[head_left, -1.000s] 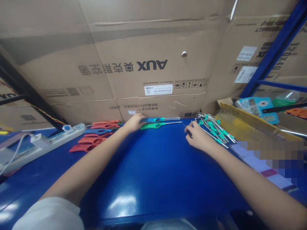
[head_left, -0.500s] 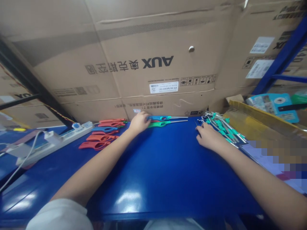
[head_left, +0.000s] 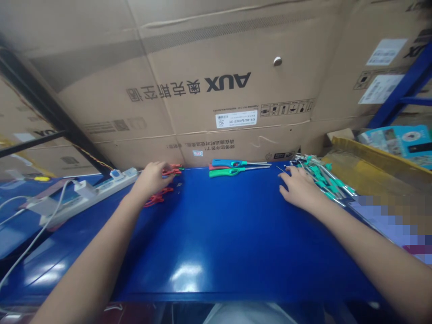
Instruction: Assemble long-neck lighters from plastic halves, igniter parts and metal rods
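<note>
My left hand [head_left: 154, 180] is over the left-hand group of lighter handles, fingers slightly apart, and hides part of them. Red handles [head_left: 158, 199] show below and beside it. Close to my right hand [head_left: 299, 186] lies a pile of metal lighter tubes with green parts [head_left: 319, 175]. A thin metal shaft [head_left: 280, 169] sticks out by its fingertips; whatever handle it has is hidden in the hand. Between the hands, at the back of the table, lie a blue lighter [head_left: 224, 163] and a green lighter [head_left: 223, 172] with long metal tubes, red showing between them.
A cardboard sheet [head_left: 216, 54] stands along the back edge of the blue table [head_left: 219, 234]. At the left are a white power strip [head_left: 97, 193] and its cables. A yellow-taped box [head_left: 381, 166] and a blue rack post [head_left: 405, 94] stand at the right.
My left hand has left the blue and green lighters and moved left onto the handles. My right hand stays by the tube pile; the dark handle seen in it earlier is now hidden.
</note>
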A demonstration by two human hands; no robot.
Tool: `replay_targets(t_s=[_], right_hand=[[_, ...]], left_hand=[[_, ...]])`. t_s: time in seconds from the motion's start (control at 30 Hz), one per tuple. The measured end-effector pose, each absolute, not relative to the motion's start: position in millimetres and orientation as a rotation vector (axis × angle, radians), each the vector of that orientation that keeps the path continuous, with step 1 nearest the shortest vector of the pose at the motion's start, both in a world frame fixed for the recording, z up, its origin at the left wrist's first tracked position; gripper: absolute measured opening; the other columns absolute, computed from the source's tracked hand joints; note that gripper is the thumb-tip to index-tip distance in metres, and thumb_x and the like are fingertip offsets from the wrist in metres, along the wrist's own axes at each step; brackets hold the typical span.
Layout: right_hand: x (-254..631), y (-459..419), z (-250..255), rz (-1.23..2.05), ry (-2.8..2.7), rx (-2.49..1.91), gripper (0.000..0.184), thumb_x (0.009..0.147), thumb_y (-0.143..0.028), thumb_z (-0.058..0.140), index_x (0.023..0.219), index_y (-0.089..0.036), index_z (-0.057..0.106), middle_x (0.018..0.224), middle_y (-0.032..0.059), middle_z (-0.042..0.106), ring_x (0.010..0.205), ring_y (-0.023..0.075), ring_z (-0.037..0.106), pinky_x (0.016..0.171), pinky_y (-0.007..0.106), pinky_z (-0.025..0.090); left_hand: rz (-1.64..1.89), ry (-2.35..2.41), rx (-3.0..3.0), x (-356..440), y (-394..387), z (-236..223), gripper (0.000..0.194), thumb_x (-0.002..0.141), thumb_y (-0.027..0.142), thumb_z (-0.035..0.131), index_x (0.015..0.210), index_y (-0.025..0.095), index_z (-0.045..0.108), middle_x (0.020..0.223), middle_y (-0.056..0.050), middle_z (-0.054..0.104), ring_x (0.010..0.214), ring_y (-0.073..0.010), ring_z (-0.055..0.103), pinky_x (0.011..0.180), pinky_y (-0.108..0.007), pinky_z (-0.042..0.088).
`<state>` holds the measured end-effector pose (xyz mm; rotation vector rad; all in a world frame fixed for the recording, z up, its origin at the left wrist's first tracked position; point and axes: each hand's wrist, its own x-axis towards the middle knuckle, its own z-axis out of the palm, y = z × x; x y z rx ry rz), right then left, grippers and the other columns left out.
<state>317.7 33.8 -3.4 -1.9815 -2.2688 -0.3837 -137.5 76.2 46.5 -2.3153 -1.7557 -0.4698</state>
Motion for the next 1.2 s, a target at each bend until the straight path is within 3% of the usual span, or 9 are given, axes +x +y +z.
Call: replay_targets(t_s=[0.37,0.63,0.83,0.93,1.1,1.2], right_hand=[[309.4,41.2,-23.5,-0.145,-2.266,-1.437,0.030,0.092,-0.033,0.050,0.106,-0.016,0.071,0.123,0.0168,0.060,0.116,0.0343,0.056,0.101,0.051,0.049],[310.5,41.3,-23.8,-0.056,-2.267,-1.388,0.027,0.091,-0.031,0.052,0.101,-0.017,0.072,0.122,0.0163,0.060,0.118,0.0352,0.056,0.104,0.056,0.047],[306.2,38.4,-22.1,-0.066,-2.261,-1.284,0.020,0.091,-0.028,0.054,0.098,-0.018,0.070,0.119,0.0154,0.062,0.114,0.0346,0.057,0.101,0.058,0.049],[296.5,30.1,-14.3,-0.057,-2.241,-1.128,0.017,0.093,-0.025,0.053,0.101,-0.020,0.067,0.115,0.0132,0.063,0.110,0.0309,0.059,0.100,0.055,0.050],[276.3,4.6,1.7,0.091,-2.331,-0.757,0.031,0.095,-0.025,0.057,0.126,-0.023,0.057,0.124,0.0117,0.059,0.118,0.0249,0.056,0.103,0.044,0.049],[268.0,-7.2,2.2,0.191,-2.472,-0.634,0.030,0.092,-0.028,0.062,0.121,-0.022,0.059,0.120,0.0112,0.059,0.112,0.0234,0.058,0.096,0.040,0.051]], left_hand=[[-0.082,-1.933,-2.198,-168.7,71.8,55.9,0.040,0.076,0.053,0.063,0.097,0.020,0.074,0.101,-0.012,0.070,0.096,-0.0320,0.067,0.081,-0.037,0.051],[0.048,-2.064,-2.164,-163.3,70.8,53.7,0.025,0.079,0.043,0.059,0.073,0.025,0.075,0.076,-0.006,0.073,0.073,-0.0263,0.069,0.061,-0.029,0.046],[0.028,-2.063,-2.040,-147.2,60.0,71.0,0.035,0.088,0.045,0.054,0.100,0.022,0.077,0.098,-0.013,0.076,0.089,-0.0348,0.070,0.066,-0.034,0.048],[-0.067,-1.839,-2.121,-104.3,40.8,74.7,0.032,0.095,0.043,0.050,0.106,0.024,0.073,0.110,-0.010,0.074,0.100,-0.0320,0.069,0.071,-0.033,0.048],[-0.111,-1.189,-2.549,-5.3,-7.3,39.5,0.019,0.098,0.029,0.056,0.092,0.017,0.070,0.089,-0.007,0.073,0.083,-0.0240,0.068,0.068,-0.031,0.046],[-0.267,-0.883,-2.708,27.3,-24.7,5.7,0.020,0.100,0.026,0.054,0.091,0.015,0.068,0.086,-0.006,0.071,0.079,-0.0208,0.064,0.065,-0.030,0.044]])
